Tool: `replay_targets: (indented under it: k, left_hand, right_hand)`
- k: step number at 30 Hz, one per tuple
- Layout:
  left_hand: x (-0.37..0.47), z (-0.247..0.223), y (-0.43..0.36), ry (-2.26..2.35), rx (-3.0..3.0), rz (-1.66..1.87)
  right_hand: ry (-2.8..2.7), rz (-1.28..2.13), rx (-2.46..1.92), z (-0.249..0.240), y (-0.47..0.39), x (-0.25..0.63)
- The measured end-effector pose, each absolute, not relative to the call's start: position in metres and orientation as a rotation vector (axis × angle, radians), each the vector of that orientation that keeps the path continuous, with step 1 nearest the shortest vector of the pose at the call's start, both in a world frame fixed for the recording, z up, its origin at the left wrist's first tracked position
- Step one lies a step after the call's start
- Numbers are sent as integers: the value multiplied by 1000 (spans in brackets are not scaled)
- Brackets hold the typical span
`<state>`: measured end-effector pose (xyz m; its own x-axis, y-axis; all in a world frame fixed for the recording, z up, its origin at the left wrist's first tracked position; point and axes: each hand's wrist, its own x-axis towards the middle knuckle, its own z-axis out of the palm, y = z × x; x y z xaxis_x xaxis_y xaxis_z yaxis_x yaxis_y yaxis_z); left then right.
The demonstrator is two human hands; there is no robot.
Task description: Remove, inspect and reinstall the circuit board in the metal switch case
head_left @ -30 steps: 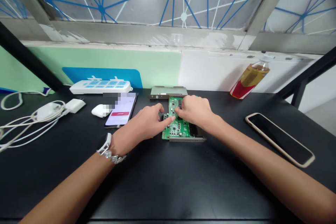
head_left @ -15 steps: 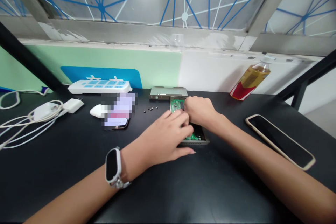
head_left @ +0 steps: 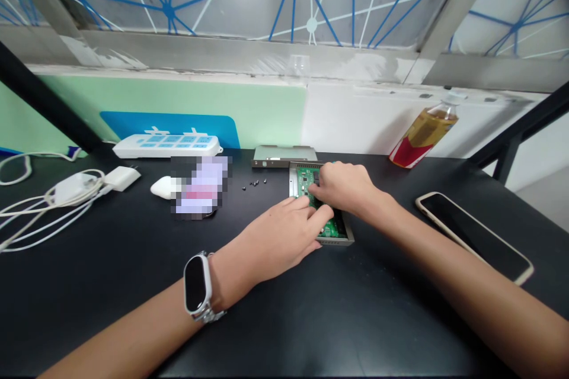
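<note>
A shallow metal case (head_left: 349,241) lies on the black table with a green circuit board (head_left: 304,177) inside it. My left hand (head_left: 282,235) is closed over the case's near left part, fingers on the left wall and board, thumb low by the near corner. Above the right side of the board, my right hand (head_left: 345,186) is curled with its thumb pressed against the fingers. Whatever it may hold is hidden. Behind the case sits a separate metal cover (head_left: 284,155). Several small dark screws (head_left: 255,183) are scattered to the left.
At left are a white power strip (head_left: 169,145), a white earbud case (head_left: 165,188), a blurred-out phone (head_left: 202,185), and a charger (head_left: 122,177) with tangled cables. A drink bottle (head_left: 422,133) leans against the wall at right, behind another phone (head_left: 475,237).
My left hand has drawn its thumb in from a spread position to the case. My right hand has shifted slightly right, baring more of the board.
</note>
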<state>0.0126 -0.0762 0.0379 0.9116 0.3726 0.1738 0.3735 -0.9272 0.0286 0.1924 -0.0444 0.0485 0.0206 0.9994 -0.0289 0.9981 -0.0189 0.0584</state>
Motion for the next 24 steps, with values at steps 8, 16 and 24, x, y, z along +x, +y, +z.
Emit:
replay_targets:
  k: [8,16,24]
  left_hand:
    - [12,39,-76,-634,-3091,-254]
    - [11,37,-73,-529,-3128,-264]
    - [10,34,-72,-499,-3145,-350]
  right_hand:
    - [2157,14,2170,51,-44,194]
    - [2168,118,2176,48,-54,194]
    - [2246,186,2121,44,-77,184]
